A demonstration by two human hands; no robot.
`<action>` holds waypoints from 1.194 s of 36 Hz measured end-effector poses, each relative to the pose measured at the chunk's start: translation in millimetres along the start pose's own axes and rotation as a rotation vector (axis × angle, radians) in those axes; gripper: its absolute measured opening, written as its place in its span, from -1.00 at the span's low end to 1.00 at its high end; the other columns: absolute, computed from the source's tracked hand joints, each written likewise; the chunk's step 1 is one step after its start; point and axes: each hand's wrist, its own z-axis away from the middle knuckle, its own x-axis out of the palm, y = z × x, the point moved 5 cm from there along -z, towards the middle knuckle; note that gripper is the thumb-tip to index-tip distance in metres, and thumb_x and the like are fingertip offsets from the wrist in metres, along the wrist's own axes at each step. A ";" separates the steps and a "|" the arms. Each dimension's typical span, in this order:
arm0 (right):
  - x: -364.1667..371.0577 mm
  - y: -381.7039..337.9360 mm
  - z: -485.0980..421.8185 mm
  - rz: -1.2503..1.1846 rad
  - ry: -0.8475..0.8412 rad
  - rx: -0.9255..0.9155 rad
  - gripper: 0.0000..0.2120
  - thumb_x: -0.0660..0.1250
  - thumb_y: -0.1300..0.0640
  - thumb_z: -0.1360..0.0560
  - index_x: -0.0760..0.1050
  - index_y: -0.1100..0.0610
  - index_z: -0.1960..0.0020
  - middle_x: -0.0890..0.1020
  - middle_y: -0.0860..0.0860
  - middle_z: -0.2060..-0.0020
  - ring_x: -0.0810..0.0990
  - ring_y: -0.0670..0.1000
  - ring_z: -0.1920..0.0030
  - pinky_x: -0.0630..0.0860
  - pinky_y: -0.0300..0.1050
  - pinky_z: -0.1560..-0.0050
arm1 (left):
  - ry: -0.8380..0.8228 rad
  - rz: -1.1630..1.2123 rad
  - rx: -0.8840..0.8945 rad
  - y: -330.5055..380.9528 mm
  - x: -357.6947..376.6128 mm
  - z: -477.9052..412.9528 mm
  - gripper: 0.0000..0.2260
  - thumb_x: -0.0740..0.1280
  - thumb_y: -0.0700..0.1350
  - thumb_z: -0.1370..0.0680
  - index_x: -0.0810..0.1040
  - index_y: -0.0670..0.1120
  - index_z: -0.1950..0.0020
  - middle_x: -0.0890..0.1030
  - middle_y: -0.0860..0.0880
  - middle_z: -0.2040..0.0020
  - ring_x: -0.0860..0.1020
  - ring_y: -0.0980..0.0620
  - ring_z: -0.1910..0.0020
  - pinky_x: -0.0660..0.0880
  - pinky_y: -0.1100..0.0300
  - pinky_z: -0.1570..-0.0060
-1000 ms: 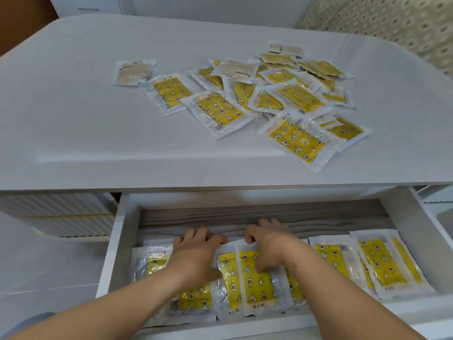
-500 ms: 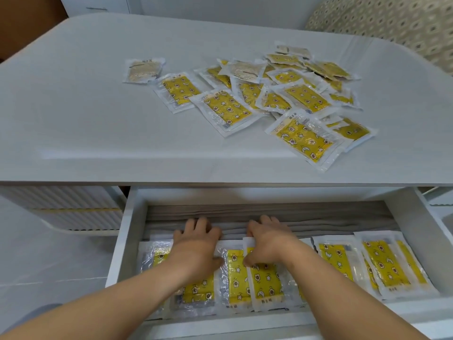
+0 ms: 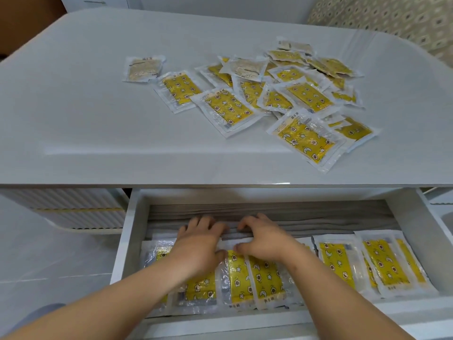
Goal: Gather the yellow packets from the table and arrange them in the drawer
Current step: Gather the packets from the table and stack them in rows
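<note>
Nearest, in the open drawer (image 3: 132,231), a row of yellow packets (image 3: 382,263) stands side by side, long edges running 12 to 6 o'clock. The left hand (image 3: 198,246) lies palm down on the packets at the row's 9 o'clock end, fingers close together and loosely bent, their tips reaching past the far edges onto the grey cloth (image 3: 318,217). It presses rather than grips. Just beside it at 3 o'clock, the right hand (image 3: 264,241) pinches the far edge of the middle packet (image 3: 266,276), thumb on its front and fingers curled over the top, so the packet stretches from the grip toward 6 o'clock. Beyond the drawer, on the table (image 3: 98,119), a loose pile of packets (image 3: 304,96) overlaps at about 1 o'clock. A single pale packet (image 3: 143,68) lies at the pile's 9 o'clock end.
</note>
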 end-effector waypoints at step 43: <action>-292.7 -504.7 115.4 0.227 0.351 -0.249 -0.56 0.21 -0.09 -0.51 0.31 -0.05 -0.36 0.28 -0.05 -0.39 0.19 0.03 -0.41 0.03 -0.05 -0.39 | 0.552 -0.307 -0.208 -206.2 -531.1 207.0 -0.53 0.61 0.01 -0.09 0.64 -0.02 0.04 0.66 0.02 0.15 0.65 -0.03 0.22 0.56 -0.07 0.19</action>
